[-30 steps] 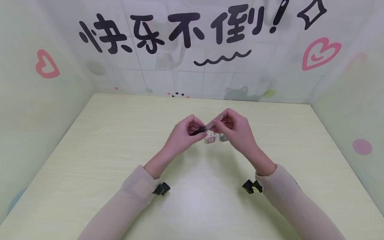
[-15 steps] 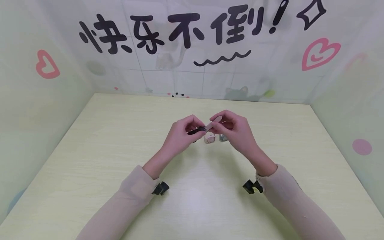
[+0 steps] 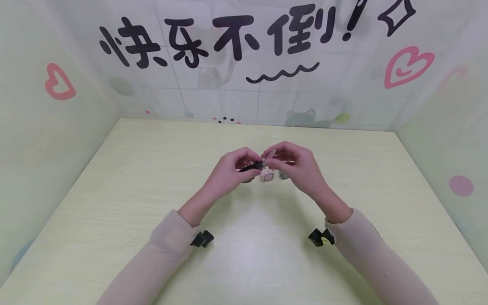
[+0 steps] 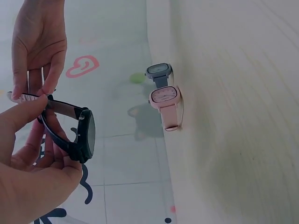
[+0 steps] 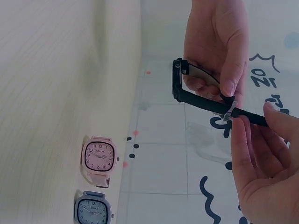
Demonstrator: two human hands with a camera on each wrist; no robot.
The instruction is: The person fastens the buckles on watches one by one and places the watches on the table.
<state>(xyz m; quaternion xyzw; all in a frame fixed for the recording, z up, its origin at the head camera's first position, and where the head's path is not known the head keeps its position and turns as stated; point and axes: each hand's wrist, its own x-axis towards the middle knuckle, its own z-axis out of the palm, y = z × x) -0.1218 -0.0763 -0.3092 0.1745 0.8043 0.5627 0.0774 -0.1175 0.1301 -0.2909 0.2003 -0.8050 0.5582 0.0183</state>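
Observation:
A black wristwatch [image 4: 88, 135] is held up between both hands, its strap formed into a loop with the dial facing away from the fingers. The left hand [image 3: 228, 173] pinches the strap near the metal buckle [image 5: 230, 112]. Between thumb and fingers, the right hand [image 3: 303, 164] grips the free strap end [image 5: 252, 117], which passes through the buckle. In the head view the strap's pale underside [image 3: 272, 154] shows by the right fingertips, while the watch case is mostly hidden behind the left hand.
A pink wristwatch [image 5: 99, 157] and a blue-grey wristwatch [image 5: 93, 211] stand side by side on the pale wooden table [image 3: 133, 186], beyond the hands. A printed curtain [image 3: 236, 101] hangs along the table's back edge, with side panels left and right.
The right hand has shifted slightly left and down, and the strap end it pinches has turned more upright. The left hand stays nearly in place.

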